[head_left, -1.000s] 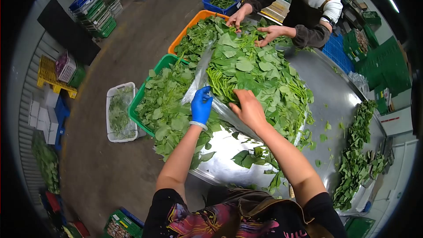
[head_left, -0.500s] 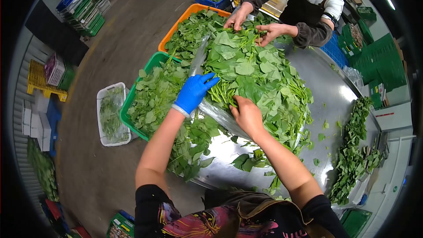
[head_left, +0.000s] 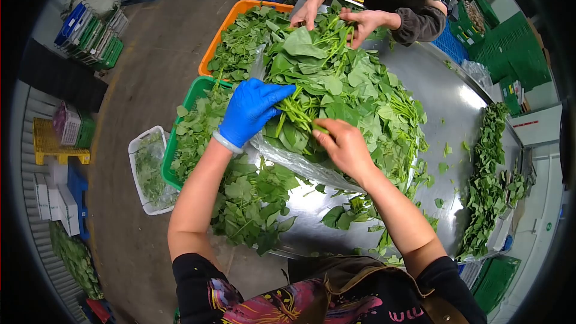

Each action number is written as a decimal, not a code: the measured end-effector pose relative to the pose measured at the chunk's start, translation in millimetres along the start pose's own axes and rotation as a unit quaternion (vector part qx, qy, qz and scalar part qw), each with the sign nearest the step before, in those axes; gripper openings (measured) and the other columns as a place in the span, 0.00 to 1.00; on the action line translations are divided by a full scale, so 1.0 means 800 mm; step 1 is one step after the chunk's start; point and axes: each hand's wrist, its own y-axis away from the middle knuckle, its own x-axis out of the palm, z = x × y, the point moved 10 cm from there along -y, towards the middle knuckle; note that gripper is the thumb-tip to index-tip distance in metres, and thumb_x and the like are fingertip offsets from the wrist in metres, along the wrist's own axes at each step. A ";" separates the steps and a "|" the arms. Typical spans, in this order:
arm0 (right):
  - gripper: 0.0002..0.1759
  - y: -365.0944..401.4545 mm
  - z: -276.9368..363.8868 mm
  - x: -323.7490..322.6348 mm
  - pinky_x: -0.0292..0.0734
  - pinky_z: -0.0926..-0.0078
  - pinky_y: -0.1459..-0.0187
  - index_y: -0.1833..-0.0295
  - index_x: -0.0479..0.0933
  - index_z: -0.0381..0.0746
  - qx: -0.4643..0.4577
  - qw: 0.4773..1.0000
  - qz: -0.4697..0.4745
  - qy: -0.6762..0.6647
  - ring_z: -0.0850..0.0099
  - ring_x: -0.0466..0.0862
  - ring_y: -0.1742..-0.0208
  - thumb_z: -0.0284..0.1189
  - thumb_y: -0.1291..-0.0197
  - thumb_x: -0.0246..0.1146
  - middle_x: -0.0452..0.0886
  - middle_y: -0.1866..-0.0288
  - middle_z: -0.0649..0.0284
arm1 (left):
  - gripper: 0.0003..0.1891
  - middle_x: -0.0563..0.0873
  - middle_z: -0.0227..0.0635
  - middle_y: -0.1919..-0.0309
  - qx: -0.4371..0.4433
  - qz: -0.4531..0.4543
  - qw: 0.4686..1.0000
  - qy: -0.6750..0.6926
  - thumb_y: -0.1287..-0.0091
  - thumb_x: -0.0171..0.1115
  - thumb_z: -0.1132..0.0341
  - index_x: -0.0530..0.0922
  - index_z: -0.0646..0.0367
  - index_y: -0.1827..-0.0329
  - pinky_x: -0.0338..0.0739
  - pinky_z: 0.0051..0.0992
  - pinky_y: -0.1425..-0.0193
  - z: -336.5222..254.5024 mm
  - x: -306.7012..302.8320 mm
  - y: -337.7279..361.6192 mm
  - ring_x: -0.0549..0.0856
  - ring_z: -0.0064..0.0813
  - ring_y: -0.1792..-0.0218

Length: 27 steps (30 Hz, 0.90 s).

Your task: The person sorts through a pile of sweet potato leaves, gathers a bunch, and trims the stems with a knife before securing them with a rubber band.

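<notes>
A large heap of leafy green stems point(head_left: 372, 102) lies on clear plastic point(head_left: 300, 165) over a metal table point(head_left: 414, 75). My left hand point(head_left: 251, 111), in a blue glove, is closed at the left end of a bunch of stems point(head_left: 295, 111), thumb and fingers gripping it. Bare and with bent fingers, my right hand point(head_left: 343, 146) pinches the lower right side of the same bunch. Leaves hide some of its fingertips. Across the heap, a co-worker's two hands point(head_left: 366, 23) hold other stems.
An orange crate point(head_left: 208, 54) and a green crate point(head_left: 170, 159) of leaves stand left of the heap. Farther left, a white crate point(head_left: 141, 183) sits on the floor. Loose leaves point(head_left: 255, 201) lie at the near edge, and a long leafy pile point(head_left: 486, 174) lies along the right.
My left hand has moved left and slightly up and now grips the stems. The co-worker's hands have lifted stems from the heap. The view has shifted a little.
</notes>
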 end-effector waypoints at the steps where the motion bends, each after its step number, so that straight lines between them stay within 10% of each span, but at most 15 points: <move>1: 0.14 0.004 0.003 0.006 0.76 0.58 0.59 0.53 0.79 0.36 -0.008 0.999 0.028 0.040 0.53 0.82 0.60 0.34 0.37 0.60 0.82 0.63 0.50 | 0.31 0.83 0.32 0.49 -0.001 0.012 1.000 -0.007 0.55 0.69 0.73 0.79 0.44 0.42 0.72 0.33 0.50 0.003 0.008 -0.002 0.80 0.37 0.58; 12: 0.12 0.037 -0.034 0.025 0.75 0.60 0.54 0.55 0.79 0.37 0.030 0.997 0.038 0.061 0.56 0.79 0.54 0.32 0.41 0.59 0.80 0.60 0.55 | 0.24 0.72 0.28 0.34 0.223 0.192 0.946 -0.139 0.53 0.62 0.71 0.79 0.43 0.49 0.70 0.41 0.38 -0.045 0.097 0.008 0.73 0.41 0.36; 27: 0.15 0.052 -0.032 0.018 0.75 0.60 0.51 0.47 0.75 0.36 -0.024 0.997 0.040 0.056 0.55 0.77 0.52 0.29 0.39 0.58 0.78 0.56 0.54 | 0.22 0.71 0.30 0.32 0.191 0.184 0.957 -0.118 0.50 0.61 0.73 0.80 0.45 0.50 0.66 0.42 0.35 -0.037 0.078 -0.005 0.72 0.41 0.36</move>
